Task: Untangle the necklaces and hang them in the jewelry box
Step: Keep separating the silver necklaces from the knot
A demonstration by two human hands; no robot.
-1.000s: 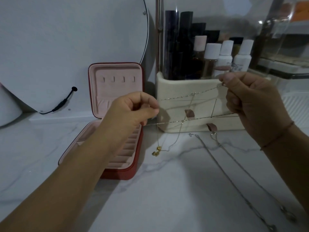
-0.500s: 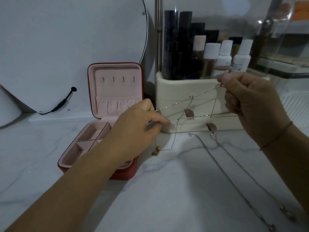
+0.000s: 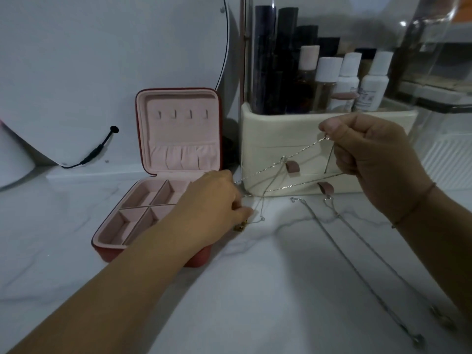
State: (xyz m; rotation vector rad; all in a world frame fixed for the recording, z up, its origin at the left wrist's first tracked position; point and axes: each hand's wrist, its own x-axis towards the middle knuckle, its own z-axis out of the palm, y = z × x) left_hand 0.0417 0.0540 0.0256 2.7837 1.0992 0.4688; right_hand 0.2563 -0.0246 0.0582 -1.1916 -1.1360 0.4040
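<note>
- The white marbled worktop (image 3: 255, 290) carries everything in view.
- A cream organiser (image 3: 268, 129) stands at the back right. It holds tall dark tubes (image 3: 265, 60) and several white-capped bottles (image 3: 350, 80).
- The jewelry box (image 3: 178, 139) sits open to its left. The lid is upright with four small hooks and a gathered pocket, and the pink base is divided into compartments.
- The right hand (image 3: 370, 159) is raised in front of the organiser. Its grip pinches one end of a thin silver necklace (image 3: 283, 158) between thumb and forefinger.
- The left hand (image 3: 217, 200) is low, just beside the box's front right corner. Its grip is curled, pinching the same necklace near the worktop.
- That necklace stretches in crossing strands between both grips, and a gold pendant (image 3: 240, 227) touches the worktop under the left fingers.
- Two more necklaces (image 3: 339, 251) lie stretched out on the worktop, below the right hand.
</note>
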